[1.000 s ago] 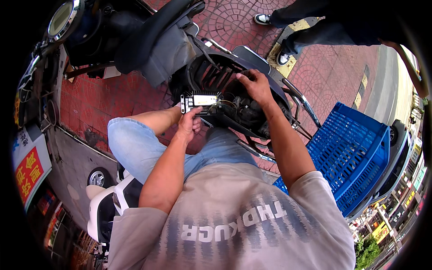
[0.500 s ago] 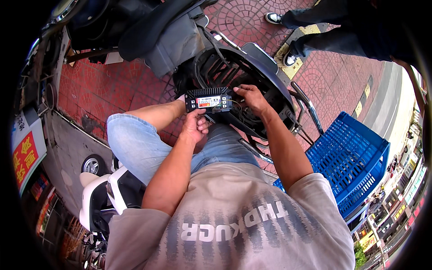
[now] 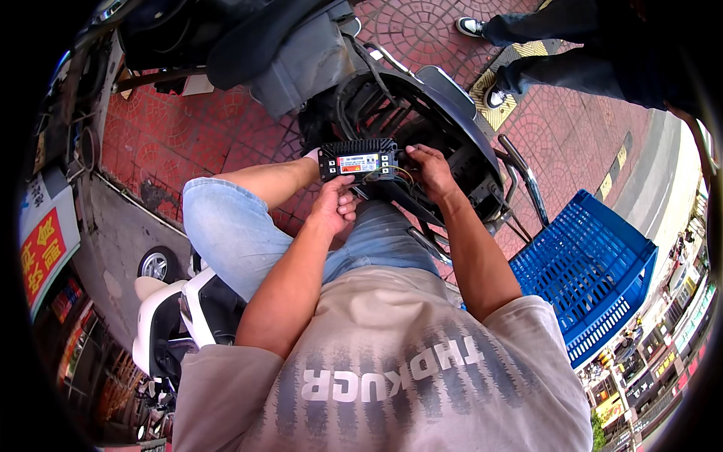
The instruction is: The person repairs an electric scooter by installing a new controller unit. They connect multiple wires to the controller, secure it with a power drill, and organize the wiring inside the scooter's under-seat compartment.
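Observation:
A black finned electronic box [image 3: 358, 157] with a white label and square terminals lies level over the edge of the scooter's opened dark body [image 3: 452, 143], thin colored wires [image 3: 399, 172] at its right end. My left hand [image 3: 335, 207] grips the box from its lower edge, thumb on the front and fingers curled. My right hand [image 3: 431, 169] is closed at the box's right end beside the wires; whether it pinches a wire or the box itself is too small to tell.
The scooter seat [image 3: 248, 45] is at the upper left. A blue plastic crate [image 3: 580, 271] stands right, a white scooter [image 3: 162, 316] lower left. Another person's legs [image 3: 550, 75] stand on the red paving [image 3: 181, 143] at upper right. A signboard [image 3: 45, 248] is far left; a road runs far right.
The box has turned to show its label face and shifted right and slightly up. My right hand has come down from over the scooter body to the box's right end.

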`<act>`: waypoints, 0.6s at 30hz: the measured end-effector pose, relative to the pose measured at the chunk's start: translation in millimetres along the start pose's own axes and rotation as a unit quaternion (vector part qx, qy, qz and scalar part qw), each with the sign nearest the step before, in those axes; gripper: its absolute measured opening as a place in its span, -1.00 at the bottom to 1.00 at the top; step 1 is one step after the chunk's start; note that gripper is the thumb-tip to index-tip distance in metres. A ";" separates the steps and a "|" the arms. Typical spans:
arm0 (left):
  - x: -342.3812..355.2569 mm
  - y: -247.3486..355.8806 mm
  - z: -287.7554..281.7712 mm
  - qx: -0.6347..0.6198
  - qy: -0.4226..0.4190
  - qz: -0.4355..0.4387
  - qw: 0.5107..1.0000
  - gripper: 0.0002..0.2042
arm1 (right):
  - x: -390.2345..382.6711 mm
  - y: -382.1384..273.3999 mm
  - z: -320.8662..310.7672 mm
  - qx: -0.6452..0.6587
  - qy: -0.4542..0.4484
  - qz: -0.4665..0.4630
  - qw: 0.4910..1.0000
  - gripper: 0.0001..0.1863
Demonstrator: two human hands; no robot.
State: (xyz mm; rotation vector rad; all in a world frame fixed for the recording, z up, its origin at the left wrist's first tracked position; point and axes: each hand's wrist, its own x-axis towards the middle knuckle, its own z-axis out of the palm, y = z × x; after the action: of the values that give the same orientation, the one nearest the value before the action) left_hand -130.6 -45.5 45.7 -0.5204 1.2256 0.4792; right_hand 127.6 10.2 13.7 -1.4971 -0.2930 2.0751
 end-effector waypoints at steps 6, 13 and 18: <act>-0.4 -0.2 1.2 0.005 0.011 0.007 1.000 -0.75 | -8.3 -10.9 9.0 -0.034 0.005 -0.025 0.999 -0.76; -4.8 1.4 5.5 0.014 0.011 0.012 1.000 -0.76 | -15.9 -36.5 5.7 0.030 -0.024 0.081 0.996 -0.66; 1.9 1.9 -0.9 0.027 -0.014 0.015 0.999 -0.72 | -22.7 -66.2 37.9 -0.300 -0.155 0.023 0.941 -0.70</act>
State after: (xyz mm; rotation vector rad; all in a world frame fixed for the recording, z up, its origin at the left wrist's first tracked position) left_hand -131.9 -44.4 43.4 -0.4486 1.2170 0.4770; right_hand 118.0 57.3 77.1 -1.4886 -1.1068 2.3832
